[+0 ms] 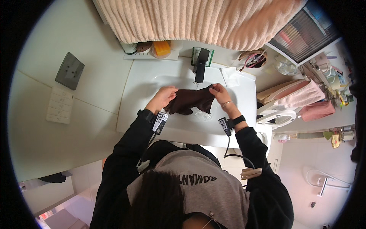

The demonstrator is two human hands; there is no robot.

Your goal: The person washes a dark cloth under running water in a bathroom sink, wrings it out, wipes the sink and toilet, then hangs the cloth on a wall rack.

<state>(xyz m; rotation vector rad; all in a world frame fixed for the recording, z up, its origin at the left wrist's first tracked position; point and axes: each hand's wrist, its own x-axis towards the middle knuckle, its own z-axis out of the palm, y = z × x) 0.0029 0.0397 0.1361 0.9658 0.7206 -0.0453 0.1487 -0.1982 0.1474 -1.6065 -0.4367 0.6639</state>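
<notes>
item: grey top [213,191] with dark lettering, worn by the person, beneath black sleeves [126,143].
item: beige clip [251,173], at the right sleeve, beside a black cable.
item: two small black boxes with white labels, one by each wrist: left box [160,122], right box [224,126].
item: thin bracelet [227,104], on the right wrist.
item: left hand [163,98], fingers pinching the upper left corner of the cloth.
item: right hand [222,95], fingers pinching the upper right corner of the same piece.
item: dark brown cloth [190,100], stretched between the hands over the basin, lower edge hanging uneven.
item: clear, glistening patch [202,115], below the cloth; water or film, cannot tell.
item: white basin [127,124], broad rim, beneath both hands.
item: black faucet [202,65], beyond the cloth, at the basin's far side.
item: white square sheet [230,76], on the rim, right of the faucet.
item: green-edged packet [210,57], behind the faucet.
item: white shelf [152,57], far left, bearing an orange-yellow block [162,48] and a brown rounded object [143,46].
item: peach ribbed towel [206,19], hanging beyond the shelf.
</notes>
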